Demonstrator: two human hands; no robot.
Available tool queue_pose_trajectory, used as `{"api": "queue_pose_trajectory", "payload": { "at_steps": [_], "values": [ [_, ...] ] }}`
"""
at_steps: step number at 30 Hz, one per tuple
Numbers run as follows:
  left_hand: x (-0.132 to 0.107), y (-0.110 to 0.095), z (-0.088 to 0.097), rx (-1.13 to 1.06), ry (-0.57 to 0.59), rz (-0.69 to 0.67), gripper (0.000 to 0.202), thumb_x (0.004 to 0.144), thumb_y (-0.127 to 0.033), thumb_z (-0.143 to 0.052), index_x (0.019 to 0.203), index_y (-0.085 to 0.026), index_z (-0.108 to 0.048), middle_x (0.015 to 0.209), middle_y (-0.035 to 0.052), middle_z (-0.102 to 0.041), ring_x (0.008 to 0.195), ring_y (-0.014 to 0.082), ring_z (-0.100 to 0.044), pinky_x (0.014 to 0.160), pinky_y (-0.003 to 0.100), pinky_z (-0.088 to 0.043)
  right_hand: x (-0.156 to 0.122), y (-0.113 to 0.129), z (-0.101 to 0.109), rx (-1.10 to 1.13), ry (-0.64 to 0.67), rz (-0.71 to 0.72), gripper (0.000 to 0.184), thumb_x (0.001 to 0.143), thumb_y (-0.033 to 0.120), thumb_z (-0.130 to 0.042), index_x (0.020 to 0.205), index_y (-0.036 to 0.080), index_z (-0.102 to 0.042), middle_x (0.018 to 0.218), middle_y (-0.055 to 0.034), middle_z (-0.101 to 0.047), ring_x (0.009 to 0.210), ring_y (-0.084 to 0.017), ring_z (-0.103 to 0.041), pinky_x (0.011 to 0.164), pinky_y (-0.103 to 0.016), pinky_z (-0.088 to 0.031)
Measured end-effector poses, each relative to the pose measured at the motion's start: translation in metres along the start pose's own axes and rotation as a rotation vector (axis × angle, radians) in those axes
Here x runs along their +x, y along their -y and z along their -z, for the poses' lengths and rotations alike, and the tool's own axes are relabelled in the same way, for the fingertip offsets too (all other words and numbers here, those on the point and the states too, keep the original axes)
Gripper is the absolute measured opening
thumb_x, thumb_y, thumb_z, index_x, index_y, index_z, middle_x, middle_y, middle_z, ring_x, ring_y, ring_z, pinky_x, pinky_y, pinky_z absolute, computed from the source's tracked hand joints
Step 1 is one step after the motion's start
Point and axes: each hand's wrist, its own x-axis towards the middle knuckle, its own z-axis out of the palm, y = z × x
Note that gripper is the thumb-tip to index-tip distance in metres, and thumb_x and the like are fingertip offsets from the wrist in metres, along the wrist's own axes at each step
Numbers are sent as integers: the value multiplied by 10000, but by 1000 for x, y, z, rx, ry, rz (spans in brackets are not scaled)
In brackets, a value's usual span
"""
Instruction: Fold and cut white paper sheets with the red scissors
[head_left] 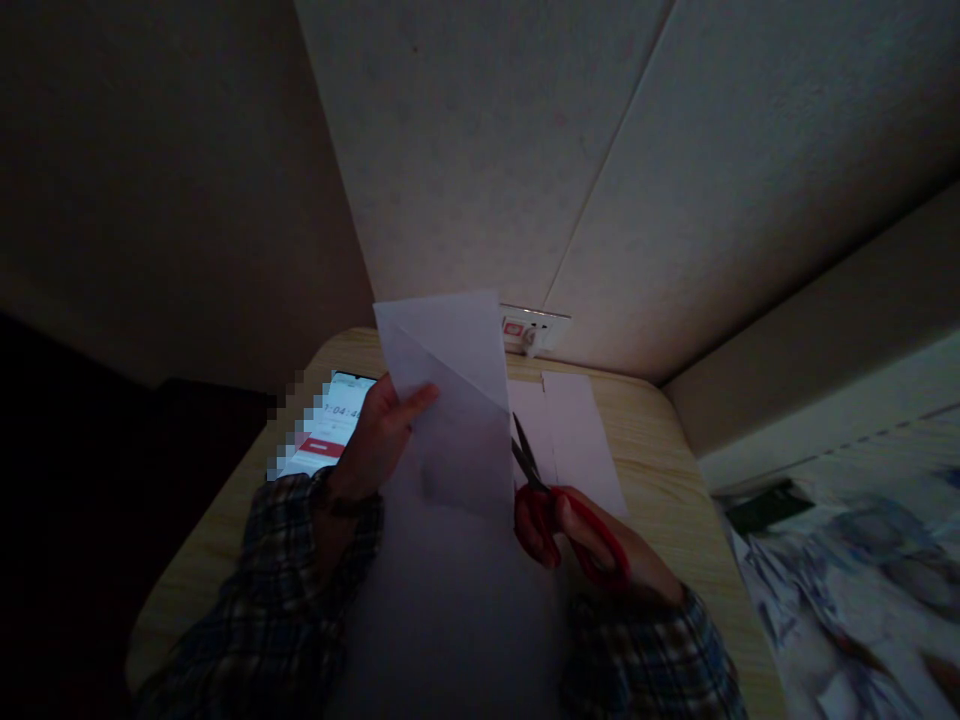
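Observation:
My left hand (pixel 379 435) pinches the left edge of a folded white sheet of paper (pixel 457 400) and holds it upright over a small wooden table (pixel 660 440). My right hand (pixel 600 545) grips red-handled scissors (pixel 551 500), fingers through the loops. The dark blades point up and left and touch the paper's right edge. Both wrists are in plaid sleeves. More white paper (pixel 450 590) lies flat below my hands.
A lit phone (pixel 330 425) lies on the table left of my left hand. Another white sheet (pixel 574 430) lies on the table behind the scissors. A wall socket (pixel 534 328) sits at the table's back edge. Patterned bedding (pixel 862 570) fills the right side.

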Motion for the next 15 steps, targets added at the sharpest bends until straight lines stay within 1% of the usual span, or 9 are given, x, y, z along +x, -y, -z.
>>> {"api": "queue_pose_trajectory", "payload": {
  "at_steps": [5,9,12,15],
  "values": [
    [1,2,3,78,-5,-151,179,670,-219,-703,846,-200,-674,859,25,-714,856,195,-645,811,302,-486,1,0,3,-133,-12,-12,463,895,549,-213,786,178,-467,690,-2,-389,638,-147,-361,606,-285,-312],
    [1,2,1,58,-17,-198,224,654,-224,-719,874,-224,-675,842,8,-713,843,186,-645,802,294,-482,2,-1,2,-159,-46,0,478,888,564,-195,809,179,-466,731,-13,-397,664,-154,-360,636,-297,-323],
    [2,2,0,68,-43,-224,251,637,-228,-729,882,-234,-675,821,1,-710,859,192,-638,795,284,-479,2,-1,1,-185,-26,-6,491,875,590,-194,843,184,-467,759,-21,-411,688,-164,-371,641,-309,-329],
    [2,2,0,110,-65,-267,270,639,-215,-723,903,-227,-670,809,-4,-709,840,181,-635,792,271,-474,3,-3,2,-217,-43,-24,457,889,565,-202,845,190,-459,768,-20,-419,694,-165,-376,643,-314,-322]
  ]
}}
